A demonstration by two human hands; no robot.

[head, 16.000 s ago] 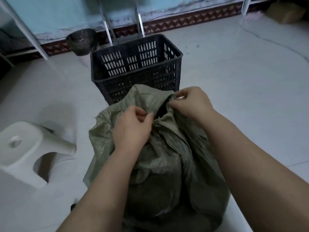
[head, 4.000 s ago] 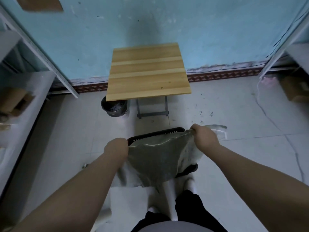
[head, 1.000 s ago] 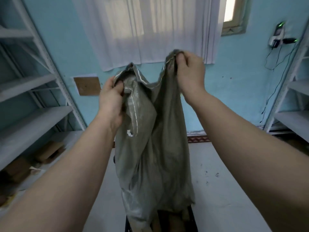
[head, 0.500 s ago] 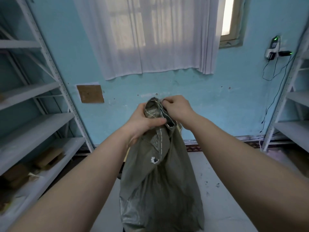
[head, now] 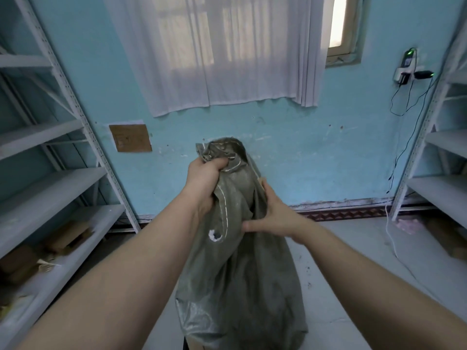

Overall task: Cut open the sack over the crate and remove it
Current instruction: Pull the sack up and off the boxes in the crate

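the sack (head: 240, 274) hangs limp in mid-air in front of the person, well clear of the floor, its lower end dropping to the bottom edge of the view. it looks empty, so by my reading the cutting and lifting-off are done and only bundling or setting it aside is left. the left hand (head: 204, 180) has its fingers closed tight around the bunched top of the sack. the right hand (head: 275, 218) presses against the cloth lower down with fingers partly spread; whether it truly grips is hard to tell. the crate is hidden: only a dark sliver shows below the sack, too little to identify. no cutting tool is visible.
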